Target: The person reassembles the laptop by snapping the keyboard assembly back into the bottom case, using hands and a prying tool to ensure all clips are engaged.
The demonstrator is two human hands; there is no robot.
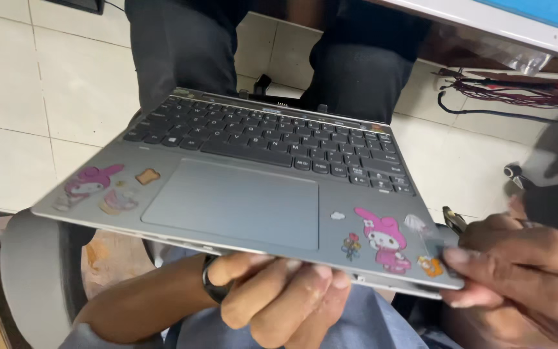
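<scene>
A grey laptop base (pixel 240 200) with a dark keyboard (pixel 272 139) and a large touchpad is held over my lap, with no screen attached. Cartoon stickers cover both palm rests, pink ones at left (pixel 95 184) and right (pixel 385 242). My left hand (pixel 279 297) is under the front edge, fingers curled against the underside, with a dark band on the wrist. My right hand (pixel 518 271) grips the front right corner, thumb on top near the stickers.
A person in dark trousers (pixel 182 45) stands just beyond the laptop on a white tiled floor (pixel 53 84). A table edge (pixel 518 26) and dark red cables (pixel 518 90) are at the upper right. A chair part (pixel 27 271) sits at lower left.
</scene>
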